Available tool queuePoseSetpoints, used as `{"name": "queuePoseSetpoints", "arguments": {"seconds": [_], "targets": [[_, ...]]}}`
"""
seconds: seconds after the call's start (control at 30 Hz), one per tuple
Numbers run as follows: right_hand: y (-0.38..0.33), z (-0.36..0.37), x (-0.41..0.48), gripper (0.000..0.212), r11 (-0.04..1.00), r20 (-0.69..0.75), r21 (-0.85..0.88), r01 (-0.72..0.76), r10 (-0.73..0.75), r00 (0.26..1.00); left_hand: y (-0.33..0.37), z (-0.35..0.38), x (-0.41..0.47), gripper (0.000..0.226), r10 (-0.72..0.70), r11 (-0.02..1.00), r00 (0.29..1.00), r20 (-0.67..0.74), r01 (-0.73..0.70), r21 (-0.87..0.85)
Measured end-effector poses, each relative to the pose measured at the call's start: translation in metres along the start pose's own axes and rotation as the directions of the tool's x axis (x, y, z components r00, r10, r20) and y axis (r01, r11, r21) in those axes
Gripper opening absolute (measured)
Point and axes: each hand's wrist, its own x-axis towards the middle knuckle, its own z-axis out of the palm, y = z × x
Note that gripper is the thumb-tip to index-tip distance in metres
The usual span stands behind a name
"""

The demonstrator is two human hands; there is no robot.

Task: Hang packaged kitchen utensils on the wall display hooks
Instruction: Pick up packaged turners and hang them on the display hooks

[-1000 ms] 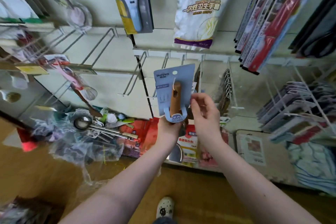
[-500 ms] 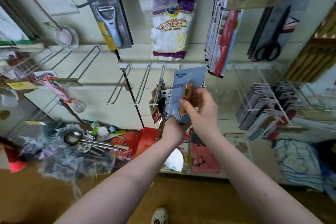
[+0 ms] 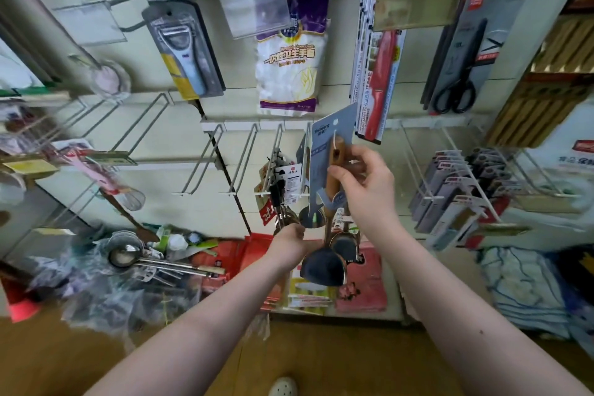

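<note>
The card point(image 3: 321, 151) with its wooden handle point(image 3: 335, 159) is up in front of the middle rail, tilted to the right, its hole point(image 3: 336, 122) uppermost and not on any wire yet. Half a second ago it sat lower and squarer to you; it has climbed since, so its top corner now overlaps the foot of the red knife pack point(image 3: 379, 87).

Your right hand point(image 3: 363, 190) carries it, thumb and fingers pinched on the handle through the card. A second ago that hand was only at the card's edge, so the hold has passed to it. Your left hand point(image 3: 287, 243) has dropped away from the card's foot and now sits lower, beside the steel stems hanging there. Its fingers curl away from the camera, so I can't tell whether it grips anything.

Just left of the card, a stocked hook point(image 3: 277, 154) carries tagged utensils, and a matching grey-blue card point(image 3: 303, 151) hangs behind yours — likely the row this one joins. Two dark bowls point(image 3: 323, 267) hang below; which belongs to your piece is unclear.

Judging from this, you're lining up, not hanging. The hole needs to come down and left to a wire tip, card squared. Empty hooks point(image 3: 205, 164) stand further left — a fallback.
</note>
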Motion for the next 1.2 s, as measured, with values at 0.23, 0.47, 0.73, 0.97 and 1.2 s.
{"name": "queuePoseSetpoints", "arguments": {"seconds": [0.23, 0.47, 0.73, 0.97, 1.2], "targets": [[-0.005, 0.005, 0.004, 0.023, 1.0, 0.028, 0.016, -0.002, 0.002, 1.0, 0.041, -0.037, -0.004, 0.023, 0.203, 0.936, 0.963, -0.179, -0.244, -0.254], [-0.004, 0.015, 0.004, 0.023, 0.999, 0.067, 0.021, 0.034, -0.036, 0.997, 0.082, -0.044, -0.021, 0.047, 0.425, 0.828, 0.901, -0.089, -0.427, -0.363], [0.0, 0.032, 0.003, 0.03, 0.999, 0.098, 0.048, 0.004, -0.008, 0.995, 0.072, -0.041, -0.014, 0.043, 0.396, 0.807, 0.913, -0.102, -0.399, -0.435], [0.009, 0.051, -0.001, 0.018, 0.999, 0.081, 0.01, -0.048, 0.047, 0.996, 0.05, -0.046, -0.011, 0.04, 0.459, 0.828, 0.877, -0.142, -0.481, -0.288], [0.03, 0.076, -0.007, 0.021, 0.991, 0.095, -0.051, -0.122, 0.126, 0.987, 0.016, -0.046, 0.004, 0.047, 0.364, 0.848, 0.921, -0.135, -0.388, -0.36]]}}
